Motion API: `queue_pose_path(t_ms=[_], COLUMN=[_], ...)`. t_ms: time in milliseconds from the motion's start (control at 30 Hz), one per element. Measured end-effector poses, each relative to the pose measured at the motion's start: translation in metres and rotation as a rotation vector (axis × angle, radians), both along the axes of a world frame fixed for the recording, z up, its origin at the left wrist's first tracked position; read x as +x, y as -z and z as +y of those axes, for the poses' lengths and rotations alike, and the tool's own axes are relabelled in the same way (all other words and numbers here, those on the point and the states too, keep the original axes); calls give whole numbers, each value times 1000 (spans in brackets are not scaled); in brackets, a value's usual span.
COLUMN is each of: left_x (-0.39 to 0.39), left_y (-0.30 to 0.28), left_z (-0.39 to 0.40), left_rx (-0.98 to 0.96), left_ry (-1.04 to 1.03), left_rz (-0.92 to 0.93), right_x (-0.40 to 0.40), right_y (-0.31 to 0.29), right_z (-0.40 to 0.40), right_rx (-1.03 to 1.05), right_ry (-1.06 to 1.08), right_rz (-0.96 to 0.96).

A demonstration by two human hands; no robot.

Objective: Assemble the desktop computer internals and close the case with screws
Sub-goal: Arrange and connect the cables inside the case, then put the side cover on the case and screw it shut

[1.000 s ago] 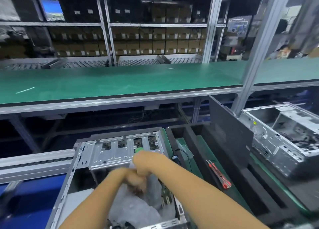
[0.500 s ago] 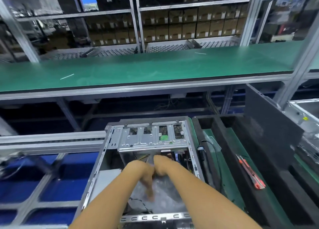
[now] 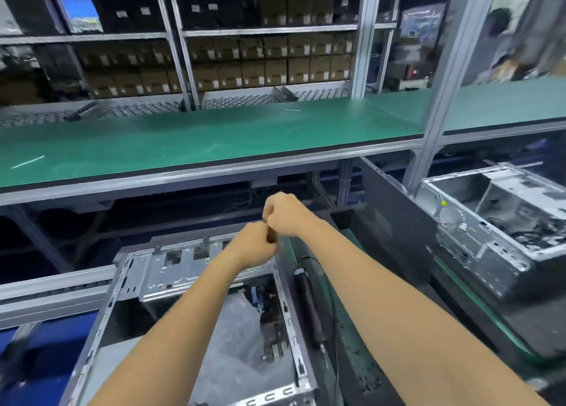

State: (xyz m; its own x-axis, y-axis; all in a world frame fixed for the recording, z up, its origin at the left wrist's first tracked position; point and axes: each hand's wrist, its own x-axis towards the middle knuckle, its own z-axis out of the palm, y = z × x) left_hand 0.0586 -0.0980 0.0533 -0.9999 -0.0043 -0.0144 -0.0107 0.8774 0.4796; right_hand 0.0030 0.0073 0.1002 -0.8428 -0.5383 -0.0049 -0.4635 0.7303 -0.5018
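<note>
— Shelving of grey metal [image 3: 180,35] is filling the back, its tiers carrying rows of brown cardboard boxes [image 3: 269,65]. What is sitting in front of it?

— A long green-matted tabletop [image 3: 199,142] with an aluminium edge is running across the whole view, and a thin white strip [image 3: 27,162] is lying on it at the far left.

— And the open silver steel computer case [image 3: 196,310]?

— It is lying below that tabletop, near the centre, its open side facing up. A crumpled sheet of translucent grey plastic [image 3: 239,341] is lying inside it. A second open silver case [image 3: 496,222] is sitting well apart at the right, with a dark grey flat panel [image 3: 398,219] standing on edge between the two.

— Anything beside the nearer case?

— A black cylindrical electric screwdriver [image 3: 309,304] is lying just beside its right wall on a green mat.

— How are the hands sitting?

— Both are raised above the far end of the nearer case and touching each other. The left hand [image 3: 254,246] is curling its fingers into a closed grip; the right hand [image 3: 283,214] is doing likewise, just above it. Something small and dark is showing between them, but I cannot tell what it is, nor which grip has hold of it.
</note>
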Motion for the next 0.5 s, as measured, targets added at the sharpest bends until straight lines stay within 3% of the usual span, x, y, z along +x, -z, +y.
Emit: queue_pose_path(t_ms=[133, 300, 500], left_x=[-33, -79, -116], left_y=[13, 33, 45], left_z=[60, 123, 169], left_rx=[99, 174, 185], left_ry=[26, 89, 117], left_rz=[77, 51, 12], right_x=[-41, -100, -150], right_y=[2, 6, 35], right_z=[74, 169, 221], right_rx=[23, 271, 406], right_ry=[178, 470, 601], right_rz=[189, 459, 165])
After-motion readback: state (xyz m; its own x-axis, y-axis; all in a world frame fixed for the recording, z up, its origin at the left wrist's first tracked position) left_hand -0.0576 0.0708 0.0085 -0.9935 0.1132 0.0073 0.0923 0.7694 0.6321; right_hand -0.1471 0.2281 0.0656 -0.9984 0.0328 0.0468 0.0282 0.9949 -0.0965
